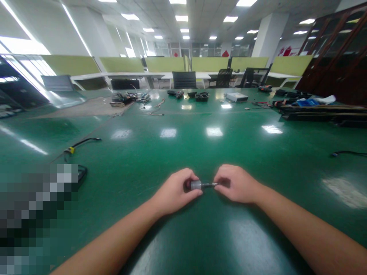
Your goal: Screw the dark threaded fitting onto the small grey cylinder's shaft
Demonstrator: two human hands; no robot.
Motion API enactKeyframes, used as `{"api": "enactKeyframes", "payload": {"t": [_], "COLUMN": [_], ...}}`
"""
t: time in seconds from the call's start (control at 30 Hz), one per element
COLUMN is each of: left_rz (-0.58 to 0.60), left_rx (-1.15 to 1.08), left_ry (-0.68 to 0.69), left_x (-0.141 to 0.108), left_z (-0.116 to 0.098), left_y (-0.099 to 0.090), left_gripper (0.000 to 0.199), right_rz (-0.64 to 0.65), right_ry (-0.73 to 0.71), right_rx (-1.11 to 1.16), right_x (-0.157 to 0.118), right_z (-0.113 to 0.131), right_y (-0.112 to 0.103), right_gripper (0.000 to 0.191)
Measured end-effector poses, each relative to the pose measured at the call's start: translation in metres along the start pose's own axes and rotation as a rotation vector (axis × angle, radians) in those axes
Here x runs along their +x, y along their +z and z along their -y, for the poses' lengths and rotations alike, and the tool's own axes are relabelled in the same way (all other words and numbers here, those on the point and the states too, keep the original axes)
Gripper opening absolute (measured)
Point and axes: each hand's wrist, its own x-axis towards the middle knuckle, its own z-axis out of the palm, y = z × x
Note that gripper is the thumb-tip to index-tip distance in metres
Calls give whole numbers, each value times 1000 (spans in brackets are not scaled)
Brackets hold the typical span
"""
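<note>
Just above the green table point(137, 152), a small screwdriver-like tool point(196, 185) lies sideways between my hands. It has a clear, greyish handle with a dark end and a thin metal shaft pointing right. My left hand point(176, 193) is closed around the handle, thumb below and fingers above. My right hand point(236, 184) pinches the tip of the shaft between thumb and fingertips. Any small piece at the tip is too small to make out.
A black cable with a yellow tag point(70, 150) lies at the left, near a pixelated dark object. Another cable point(348, 153) is at the right edge. Electronic parts point(130, 98), a silver box point(236, 97) and black bars point(315, 114) lie toward the far side.
</note>
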Motion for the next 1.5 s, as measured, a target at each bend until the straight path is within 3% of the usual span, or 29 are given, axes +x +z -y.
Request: {"api": "enactKeyframes", "payload": {"t": [0.57, 0.8, 0.97, 1.5], "left_rz": [18, 9, -1, 3], "left_rx": [-10, -25, -16, -35], "left_ry": [-7, 17, 65, 62], "left_x": [0, 0, 0, 1], "left_z": [0, 1, 3, 6], "left_y": [-1, 1, 2, 2], "left_gripper": [22, 20, 20, 22], "right_rz": [53, 29, 41, 16], "right_ry": [47, 69, 6, -8], "right_rx": [77, 89, 24, 30], "right_x": [-3, 5, 11, 9], "right_z": [-11, 3, 21, 20], "right_y": [-14, 5, 21, 20], "right_gripper": [6, 2, 9, 13]}}
